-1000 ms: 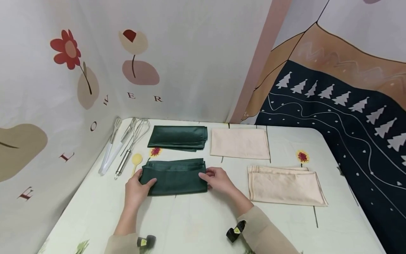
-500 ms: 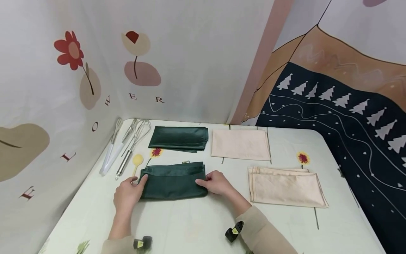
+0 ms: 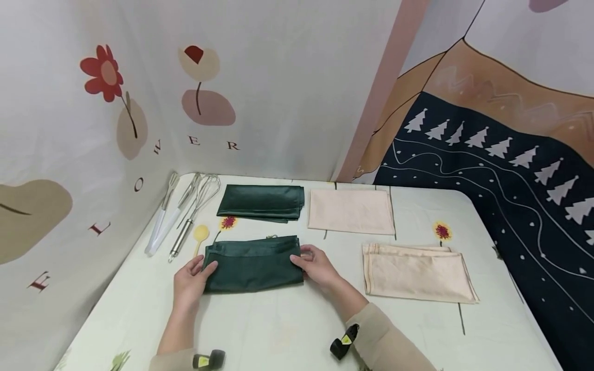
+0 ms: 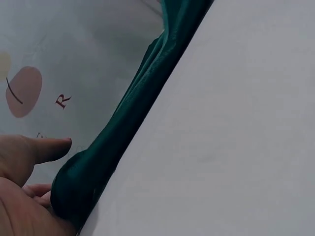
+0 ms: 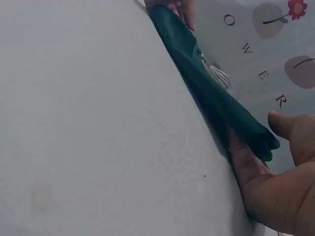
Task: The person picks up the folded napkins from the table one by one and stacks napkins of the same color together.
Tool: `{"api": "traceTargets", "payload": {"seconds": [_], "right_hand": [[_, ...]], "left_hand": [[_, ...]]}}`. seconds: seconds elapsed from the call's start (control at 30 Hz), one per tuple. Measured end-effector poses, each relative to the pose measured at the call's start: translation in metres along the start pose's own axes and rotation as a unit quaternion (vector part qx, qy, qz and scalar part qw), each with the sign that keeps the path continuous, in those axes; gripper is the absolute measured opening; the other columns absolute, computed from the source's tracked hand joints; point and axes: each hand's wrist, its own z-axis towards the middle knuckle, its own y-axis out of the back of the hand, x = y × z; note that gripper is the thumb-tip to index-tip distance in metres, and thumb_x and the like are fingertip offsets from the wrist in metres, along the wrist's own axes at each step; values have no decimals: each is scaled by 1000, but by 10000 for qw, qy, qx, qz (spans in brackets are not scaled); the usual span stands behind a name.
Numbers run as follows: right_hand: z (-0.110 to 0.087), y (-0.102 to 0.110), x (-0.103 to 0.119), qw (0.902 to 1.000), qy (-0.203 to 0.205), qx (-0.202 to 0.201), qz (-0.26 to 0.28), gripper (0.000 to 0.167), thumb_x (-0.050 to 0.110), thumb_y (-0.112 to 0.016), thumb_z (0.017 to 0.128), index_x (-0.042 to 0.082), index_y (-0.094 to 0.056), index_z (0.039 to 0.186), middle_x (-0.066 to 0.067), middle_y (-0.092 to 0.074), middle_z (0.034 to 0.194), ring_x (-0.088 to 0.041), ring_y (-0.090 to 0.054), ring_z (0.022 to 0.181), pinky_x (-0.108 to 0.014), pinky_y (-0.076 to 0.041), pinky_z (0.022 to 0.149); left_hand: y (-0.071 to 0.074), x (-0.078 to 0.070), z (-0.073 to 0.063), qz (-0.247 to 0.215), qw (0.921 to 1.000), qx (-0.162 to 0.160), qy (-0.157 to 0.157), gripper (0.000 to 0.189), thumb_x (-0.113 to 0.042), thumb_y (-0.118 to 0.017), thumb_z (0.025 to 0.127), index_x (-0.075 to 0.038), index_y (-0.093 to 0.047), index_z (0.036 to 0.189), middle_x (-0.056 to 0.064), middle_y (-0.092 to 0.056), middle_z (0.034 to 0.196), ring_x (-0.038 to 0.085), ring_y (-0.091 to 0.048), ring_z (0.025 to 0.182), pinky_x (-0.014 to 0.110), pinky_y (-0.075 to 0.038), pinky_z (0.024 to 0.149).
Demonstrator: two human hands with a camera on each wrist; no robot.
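Folded dark green cloth (image 3: 252, 265) at lower centre of the frame, over the pale bench (image 3: 274, 330), between left hand (image 3: 187, 282) at its left end and right hand (image 3: 319, 266) at its right end, fingers (image 5: 240, 156) of both unclosed, reaching under its ends, thumbs (image 4: 53, 148) apart above it

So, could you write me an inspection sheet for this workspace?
Surface: white table with printed flowers.
Job's things: front green cloth, folded, between two hands; also folded nearby: back green cloth, back pink-beige cloth, front beige cloth.
Clutter: balloon whisk, yellow spoon, white-handled metal utensils of unclear type.
Grips: left hand touches the front green cloth's left end; right hand its right end, fingers partly beneath.
Cables: nothing seen.
Surroundings: white backdrop with flowers and letters; navy panel with white trees, right.
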Motion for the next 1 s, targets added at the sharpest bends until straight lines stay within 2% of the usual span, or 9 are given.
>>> {"api": "traceTargets", "payload": {"seconds": [0.07, 0.1, 0.2, 0.3, 0.47, 0.6, 0.73, 0.83, 1.0], "right_hand": [[1, 1, -1, 9992, -195, 11, 355, 49, 25, -68, 99, -5, -54, 135, -10, -75, 100, -12, -70, 79, -27, -59, 68], [1, 2, -2, 9992, -220, 41, 329, 49, 25, -68, 99, -5, -55, 135, -11, -75, 99, -13, -71, 78, -28, -59, 67], [2, 3, -2, 9994, -216, 269, 45, 40, 25, -68, 99, -7, -66, 123, -12, -76, 93, -12, -71, 71, -27, -59, 61], [2, 3, -3, 9984, -118, 475, -272, 30, 19, -69, 98, -6, -70, 115, -11, -76, 87, -14, -71, 66, -27, -58, 54], [1, 6, -2, 9979, 17, 551, -332, 26, 10, -68, 98, -5, -67, 119, -14, -75, 95, -22, -73, 67, -29, -58, 51], [3, 12, -1, 9983, 76, 490, -313, 24, 7, -66, 99, -6, -66, 119, -15, -75, 96, -26, -74, 68, -28, -57, 51], [6, 16, -2, 9984, 105, 445, -337, 19, 9, -66, 99, -5, -66, 110, -10, -71, 82, -25, -74, 66, -28, -58, 53], [5, 18, -4, 9980, 61, 493, -383, 17, 12, -67, 99, -4, -65, 105, -7, -62, 73, -24, -74, 66, -29, -59, 55], [0, 20, -6, 9976, -53, 595, -344, 15, 9, -64, 100, -4, -63, 108, -8, -59, 71, -22, -74, 65, -28, -59, 56]], "left_hand": [[2, 2, -1, 18, 10000, 1, 63, 65, -25, -70, 96, 9, -45, 146, 31, -50, 144, 40, -44, 139, 47, -39, 112], [3, 3, -2, 76, 9999, 10, 76, 65, -27, -70, 97, 10, -46, 144, 31, -50, 143, 40, -45, 139, 47, -40, 111], [5, 6, -3, 367, 9991, 176, 101, 64, -32, -67, 98, 13, -50, 140, 31, -52, 140, 40, -47, 136, 46, -44, 108], [5, 9, -3, 504, 9983, 280, 34, 59, -29, -66, 99, 14, -52, 137, 31, -55, 136, 39, -52, 131, 35, -52, 98], [-2, 10, 3, 545, 9983, 84, -175, 48, -20, -66, 99, 13, -57, 133, 31, -62, 128, 38, -63, 119, 24, -58, 80], [-10, 6, 10, 658, 9973, -4, -318, 44, -20, -66, 99, 10, -60, 131, 29, -65, 125, 36, -64, 117, 30, -57, 86], [-12, 1, 13, 718, 9967, 6, -370, 48, -24, -65, 100, 10, -58, 134, 30, -62, 130, 38, -60, 123, 43, -52, 99], [-11, 1, 10, 865, 9956, -1, -347, 53, -29, -65, 100, 11, -57, 134, 32, -60, 131, 41, -59, 123, 47, -50, 100], [-6, 7, 4, 711, 9967, 286, -276, 51, -23, -63, 101, 14, -54, 135, 34, -60, 128, 32, -71, 101, 33, -61, 75]]}}
